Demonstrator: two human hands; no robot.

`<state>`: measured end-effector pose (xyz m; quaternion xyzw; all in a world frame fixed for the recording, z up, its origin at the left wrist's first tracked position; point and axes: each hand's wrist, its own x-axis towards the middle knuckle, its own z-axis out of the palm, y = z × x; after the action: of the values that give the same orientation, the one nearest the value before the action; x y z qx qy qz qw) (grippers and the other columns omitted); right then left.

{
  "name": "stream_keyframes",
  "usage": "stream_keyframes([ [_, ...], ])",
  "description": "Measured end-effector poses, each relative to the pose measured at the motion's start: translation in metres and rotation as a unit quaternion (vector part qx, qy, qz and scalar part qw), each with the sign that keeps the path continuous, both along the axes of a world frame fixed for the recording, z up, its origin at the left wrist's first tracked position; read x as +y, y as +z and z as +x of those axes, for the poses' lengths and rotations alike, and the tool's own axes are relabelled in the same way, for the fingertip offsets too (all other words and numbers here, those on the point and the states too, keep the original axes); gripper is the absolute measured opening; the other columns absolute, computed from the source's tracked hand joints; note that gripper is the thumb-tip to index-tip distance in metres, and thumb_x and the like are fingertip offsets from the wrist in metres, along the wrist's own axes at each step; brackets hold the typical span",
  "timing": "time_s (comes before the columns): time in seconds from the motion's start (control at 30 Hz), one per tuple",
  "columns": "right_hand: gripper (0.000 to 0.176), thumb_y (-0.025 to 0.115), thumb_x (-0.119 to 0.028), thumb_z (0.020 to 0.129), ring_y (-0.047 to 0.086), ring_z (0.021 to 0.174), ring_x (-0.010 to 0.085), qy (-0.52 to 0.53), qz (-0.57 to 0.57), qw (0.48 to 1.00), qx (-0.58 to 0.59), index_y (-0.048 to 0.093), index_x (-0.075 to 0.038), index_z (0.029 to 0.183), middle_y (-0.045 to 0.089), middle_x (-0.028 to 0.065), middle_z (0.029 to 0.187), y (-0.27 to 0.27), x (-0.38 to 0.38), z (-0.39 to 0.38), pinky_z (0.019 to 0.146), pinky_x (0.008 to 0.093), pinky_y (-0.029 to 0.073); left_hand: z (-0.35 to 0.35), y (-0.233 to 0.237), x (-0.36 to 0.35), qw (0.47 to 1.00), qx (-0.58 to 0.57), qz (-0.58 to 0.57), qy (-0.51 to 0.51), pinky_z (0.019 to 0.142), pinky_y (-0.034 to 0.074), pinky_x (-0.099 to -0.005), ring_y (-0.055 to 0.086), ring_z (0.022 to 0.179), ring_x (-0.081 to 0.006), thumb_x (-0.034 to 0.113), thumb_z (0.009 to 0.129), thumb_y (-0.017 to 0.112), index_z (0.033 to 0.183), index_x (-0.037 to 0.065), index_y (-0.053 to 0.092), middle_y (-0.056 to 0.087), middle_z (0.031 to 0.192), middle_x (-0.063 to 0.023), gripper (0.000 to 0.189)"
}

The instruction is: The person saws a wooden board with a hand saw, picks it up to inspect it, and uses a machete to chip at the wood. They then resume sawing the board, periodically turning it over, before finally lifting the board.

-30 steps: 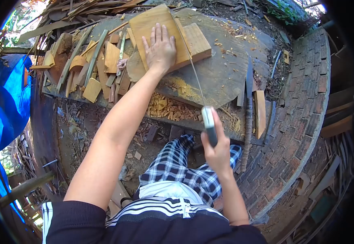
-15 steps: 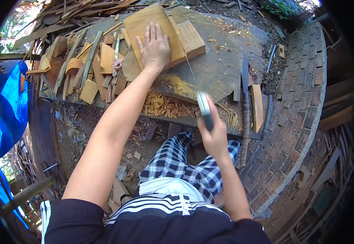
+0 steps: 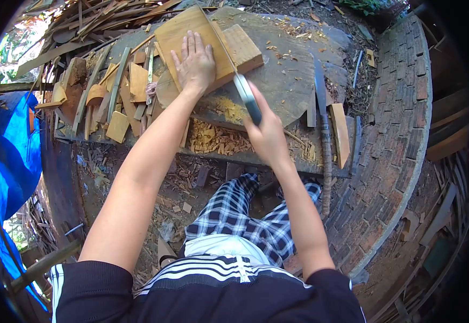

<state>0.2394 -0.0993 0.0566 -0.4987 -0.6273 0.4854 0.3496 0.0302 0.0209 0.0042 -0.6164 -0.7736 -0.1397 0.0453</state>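
Note:
My left hand [image 3: 196, 64] lies flat, fingers stretched out, on a thick yellowish wooden board [image 3: 174, 37]. Wrapped round the pale and dark handle of a handsaw [image 3: 243, 92] is my right hand [image 3: 268, 134]. Its thin blade runs up along the right side of the board, seen nearly edge-on, so how deep it sits in the wood cannot be made out. Beneath the board, a second wooden block [image 3: 243, 48] sticks out to the right. Both rest on a broad, worn wood slab [image 3: 285, 81], with sawdust [image 3: 232, 110] near its front edge.
A long blade with a wrapped handle [image 3: 325, 161] lies to the right beside a wood strip [image 3: 340, 134]. Wood offcuts [image 3: 137, 81] crowd the left. Chips [image 3: 215, 139] gather at the front. A curved brick wall [image 3: 390, 134] bounds the right; blue tarp [image 3: 14, 156] hangs left.
My right hand has pushed the saw forward and up to the left, bringing its handle close to the board's edge. My left hand stays pressed on the board; the whole view shifted slightly.

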Motion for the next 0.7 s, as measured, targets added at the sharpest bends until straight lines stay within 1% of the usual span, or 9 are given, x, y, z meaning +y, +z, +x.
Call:
stream_keyframes([
  [0.1, 0.065, 0.056, -0.009, 0.090, 0.067, 0.081, 0.0454, -0.007, 0.035, 0.999, -0.021, 0.034, -0.015, 0.150, 0.066, 0.0305, 0.088, -0.010, 0.009, -0.008, 0.071, 0.0486, 0.050, -0.001, 0.002, -0.001, 1.000, -0.001, -0.002, -0.002, 0.121, 0.007, -0.0532, 0.020, 0.149, -0.0231, 0.039, 0.103, 0.028, 0.152, 0.007, 0.030, 0.024, 0.161, -0.0084, 0.059],
  [0.13, 0.065, 0.056, -0.009, 0.090, 0.067, 0.085, 0.0445, 0.005, -0.017, 1.000, -0.004, 0.033, -0.015, 0.151, 0.067, 0.0299, 0.096, 0.002, -0.013, 0.007, 0.073, 0.0486, 0.051, 0.000, 0.000, -0.003, 1.000, -0.003, -0.005, -0.002, 0.121, 0.007, -0.0532, 0.020, 0.149, -0.0231, 0.039, 0.103, 0.028, 0.152, 0.007, 0.030, 0.024, 0.161, -0.0084, 0.059],
  [0.2, 0.071, 0.056, -0.002, 0.087, 0.068, 0.096, 0.0423, -0.006, 0.064, 0.998, -0.029, 0.034, -0.019, 0.152, 0.066, 0.0254, 0.116, -0.002, -0.080, 0.041, 0.083, 0.0451, 0.055, -0.001, 0.000, 0.001, 1.000, -0.004, -0.002, 0.001, 0.121, 0.006, -0.0532, 0.019, 0.150, -0.0228, 0.039, 0.104, 0.027, 0.153, 0.006, 0.029, 0.023, 0.162, -0.0087, 0.059],
  [0.23, 0.074, 0.056, 0.001, 0.086, 0.066, 0.103, 0.0421, 0.002, 0.025, 0.999, -0.029, 0.033, -0.019, 0.152, 0.065, 0.0249, 0.118, 0.009, -0.106, 0.056, 0.087, 0.0442, 0.054, -0.001, 0.000, 0.001, 1.000, -0.007, -0.001, 0.008, 0.121, 0.006, -0.0532, 0.019, 0.150, -0.0228, 0.039, 0.104, 0.027, 0.153, 0.006, 0.029, 0.023, 0.162, -0.0087, 0.059],
  [0.3, 0.074, 0.057, 0.000, 0.085, 0.066, 0.102, 0.0420, 0.001, 0.010, 0.999, -0.042, 0.033, -0.020, 0.152, 0.066, 0.0251, 0.117, 0.022, -0.110, 0.061, 0.087, 0.0445, 0.054, 0.000, 0.000, -0.001, 1.000, 0.002, -0.002, 0.001, 0.121, 0.006, -0.0531, 0.019, 0.150, -0.0227, 0.039, 0.104, 0.027, 0.153, 0.007, 0.029, 0.023, 0.162, -0.0085, 0.059],
  [0.43, 0.067, 0.057, -0.008, 0.089, 0.066, 0.094, 0.0446, 0.004, 0.000, 1.000, -0.023, 0.035, -0.020, 0.151, 0.068, 0.0264, 0.107, -0.001, 0.004, 0.000, 0.081, 0.0494, 0.052, -0.001, 0.000, 0.002, 1.000, 0.000, 0.012, 0.000, 0.121, 0.005, -0.0535, 0.019, 0.150, -0.0226, 0.039, 0.104, 0.027, 0.153, 0.006, 0.028, 0.023, 0.162, -0.0085, 0.059],
  [0.53, 0.066, 0.056, -0.010, 0.090, 0.066, 0.093, 0.0458, -0.002, -0.005, 0.999, -0.054, 0.034, -0.019, 0.151, 0.068, 0.0270, 0.104, -0.005, 0.014, -0.011, 0.080, 0.0517, 0.051, 0.003, 0.000, -0.002, 1.000, -0.016, -0.009, 0.003, 0.120, 0.005, -0.0540, 0.019, 0.150, -0.0226, 0.040, 0.104, 0.027, 0.153, 0.006, 0.028, 0.023, 0.162, -0.0090, 0.060],
  [0.6, 0.069, 0.057, -0.006, 0.088, 0.066, 0.094, 0.0455, -0.004, -0.004, 1.000, -0.022, 0.033, -0.018, 0.152, 0.067, 0.0272, 0.109, 0.009, -0.040, 0.017, 0.081, 0.0511, 0.052, 0.000, 0.001, -0.001, 1.000, -0.007, -0.002, 0.002, 0.120, 0.005, -0.0545, 0.019, 0.150, -0.0229, 0.040, 0.104, 0.028, 0.152, 0.005, 0.029, 0.023, 0.162, -0.0094, 0.060],
  [0.7, 0.071, 0.056, 0.001, 0.086, 0.067, 0.100, 0.0412, -0.011, 0.024, 0.999, -0.038, 0.034, -0.016, 0.151, 0.065, 0.0250, 0.119, 0.016, -0.107, 0.048, 0.086, 0.0455, 0.054, -0.001, -0.002, -0.001, 1.000, -0.003, 0.007, 0.003, 0.120, 0.006, -0.0549, 0.020, 0.149, -0.0235, 0.039, 0.103, 0.028, 0.152, 0.006, 0.029, 0.024, 0.161, -0.0095, 0.060],
])
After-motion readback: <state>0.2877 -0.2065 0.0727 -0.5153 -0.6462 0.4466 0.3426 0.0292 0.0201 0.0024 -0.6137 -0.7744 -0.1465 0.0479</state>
